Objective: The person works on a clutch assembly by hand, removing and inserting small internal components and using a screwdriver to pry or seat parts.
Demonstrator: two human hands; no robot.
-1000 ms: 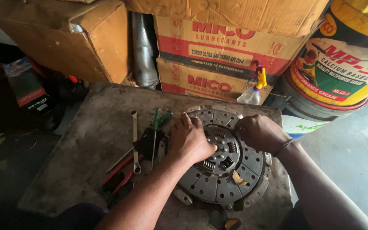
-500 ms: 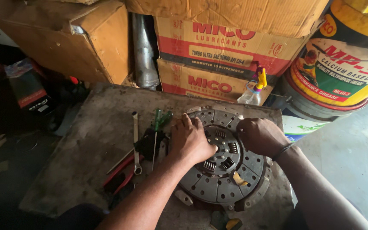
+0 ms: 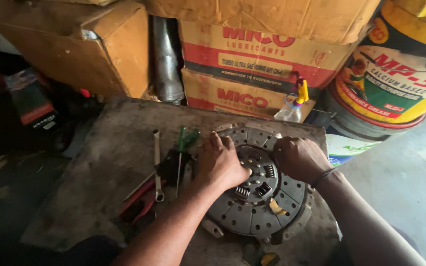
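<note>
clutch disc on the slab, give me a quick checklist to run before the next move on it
1. Clutch disc lies flat on the stone slab: ok.
2. Left hand rests on the disc's left side near the hub: ok.
3. Right hand is closed over the disc's upper right rim: ok. Whether its grip encloses a tool: cannot tell.
4. Wrench and green-handled screwdriver lie beside the left hand, within likely reach: ok.
5. Disc's near edge sits close to the slab's front edge, with loose bits there: not ok.
6. Spray bottle stands upright behind the disc, apart from it: ok.
</note>
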